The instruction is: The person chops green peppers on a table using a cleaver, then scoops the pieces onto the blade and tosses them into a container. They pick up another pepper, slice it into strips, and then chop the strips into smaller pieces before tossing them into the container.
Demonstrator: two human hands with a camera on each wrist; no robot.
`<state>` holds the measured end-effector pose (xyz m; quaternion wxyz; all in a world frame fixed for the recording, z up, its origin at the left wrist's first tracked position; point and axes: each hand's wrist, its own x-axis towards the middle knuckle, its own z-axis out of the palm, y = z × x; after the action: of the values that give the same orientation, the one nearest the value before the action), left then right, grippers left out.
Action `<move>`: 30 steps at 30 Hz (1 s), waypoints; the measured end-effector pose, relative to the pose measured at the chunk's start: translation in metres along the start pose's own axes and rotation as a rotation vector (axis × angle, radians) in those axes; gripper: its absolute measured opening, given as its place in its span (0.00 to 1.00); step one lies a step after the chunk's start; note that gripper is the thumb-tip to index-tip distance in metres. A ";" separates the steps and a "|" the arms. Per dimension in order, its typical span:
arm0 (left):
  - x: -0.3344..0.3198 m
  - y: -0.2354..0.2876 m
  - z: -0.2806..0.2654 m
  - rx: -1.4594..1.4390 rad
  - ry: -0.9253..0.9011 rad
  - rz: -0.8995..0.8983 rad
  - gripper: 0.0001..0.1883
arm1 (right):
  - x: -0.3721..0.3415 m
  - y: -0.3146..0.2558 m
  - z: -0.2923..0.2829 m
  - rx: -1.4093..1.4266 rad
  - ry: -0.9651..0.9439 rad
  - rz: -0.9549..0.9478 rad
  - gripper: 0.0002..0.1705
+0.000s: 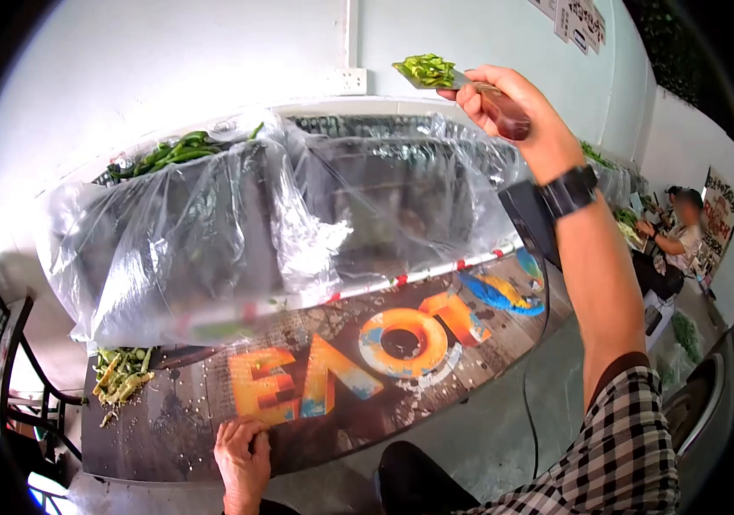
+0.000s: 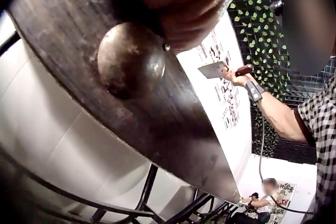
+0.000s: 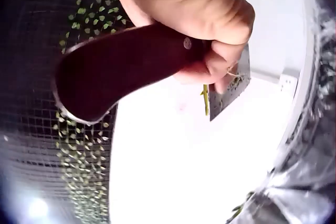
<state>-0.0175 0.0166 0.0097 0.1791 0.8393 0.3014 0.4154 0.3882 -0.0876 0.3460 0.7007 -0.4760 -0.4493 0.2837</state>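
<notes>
Raised above the plastic-covered bins, my right hand (image 1: 504, 99) grips a cleaver (image 1: 504, 116) by its dark red-brown wooden handle. Cut green pepper pieces (image 1: 429, 69) are heaped on its flat blade. The right wrist view shows the fingers wrapped round where handle meets blade, with the cleaver (image 3: 121, 71) close to the camera. My left hand (image 1: 242, 459) rests on the dark printed table (image 1: 187, 438) near its front edge, fingers loosely bent. In the left wrist view a round metal dome (image 2: 131, 61) shows just beside that hand.
Clear plastic sheeting (image 1: 169, 232) drapes the bins behind the table; whole green peppers (image 1: 178, 153) lie in the left one. Pale pepper scraps (image 1: 122, 378) sit at the table's left end. A black cable (image 1: 528, 395) hangs from my right wrist. Another person (image 1: 685, 236) sits far right.
</notes>
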 end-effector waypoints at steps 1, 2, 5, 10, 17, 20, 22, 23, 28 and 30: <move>0.000 -0.002 0.001 -0.018 0.010 0.007 0.05 | 0.023 0.004 -0.007 -0.082 0.024 -0.079 0.18; -0.001 -0.001 0.000 0.018 -0.022 -0.006 0.05 | 0.047 0.007 -0.013 -0.162 0.048 -0.157 0.17; 0.000 0.001 -0.004 0.086 -0.054 0.000 0.06 | 0.120 0.012 0.001 -0.528 0.226 -0.117 0.14; 0.002 0.004 -0.005 0.086 -0.053 0.011 0.05 | 0.143 0.027 0.025 -1.203 0.316 -0.071 0.15; 0.006 0.006 -0.004 0.038 -0.043 -0.008 0.05 | 0.100 0.037 0.012 -1.040 0.216 -0.198 0.27; 0.004 0.001 -0.002 0.009 -0.013 0.005 0.03 | 0.054 0.052 0.000 -0.655 0.097 -0.245 0.35; 0.004 0.002 -0.002 -0.016 -0.020 -0.052 0.05 | 0.001 0.061 0.005 -0.585 0.068 -0.175 0.36; 0.004 0.003 -0.001 -0.018 -0.009 -0.044 0.05 | -0.026 0.072 0.009 -0.562 0.084 -0.137 0.36; 0.004 0.002 0.001 -0.019 0.009 -0.031 0.05 | -0.151 0.127 0.007 -0.343 -0.012 0.258 0.30; 0.004 0.004 0.001 -0.011 0.007 -0.042 0.05 | -0.188 0.149 0.000 -0.247 -0.007 0.442 0.28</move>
<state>-0.0132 0.0163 0.0134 0.1913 0.8303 0.3175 0.4161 0.3109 -0.1850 0.1406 0.5566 -0.6437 -0.3679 0.3748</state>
